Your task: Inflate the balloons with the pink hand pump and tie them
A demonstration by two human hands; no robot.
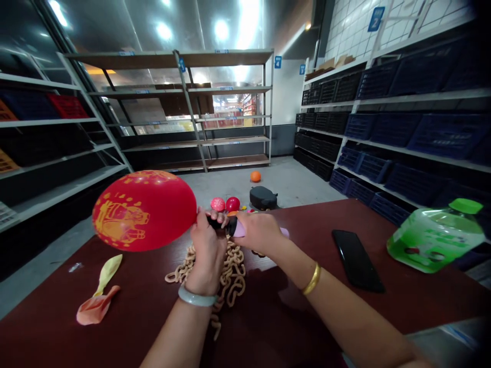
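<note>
An inflated red balloon (143, 212) with gold printing stretches out to the left, its neck end in my left hand (207, 240). That hand is closed around the balloon's neck and the black end of a hand pump (240, 228). My right hand (261, 234) wraps around the pump's lilac body. A heap of beige looped cord or chain (232, 276) lies on the table beneath my hands, partly hidden by my left wrist. Two limp balloons, one yellow (109, 271) and one orange (95, 307), lie on the table at left.
On the brown table (291, 327) are a black phone (356, 259) and a green-capped jug of green liquid (435, 237) at right. Beyond its far edge are small balloons (232, 204), a dark grey bag (263, 197) and an orange ball (255, 176). Shelving (230, 140) surrounds the room.
</note>
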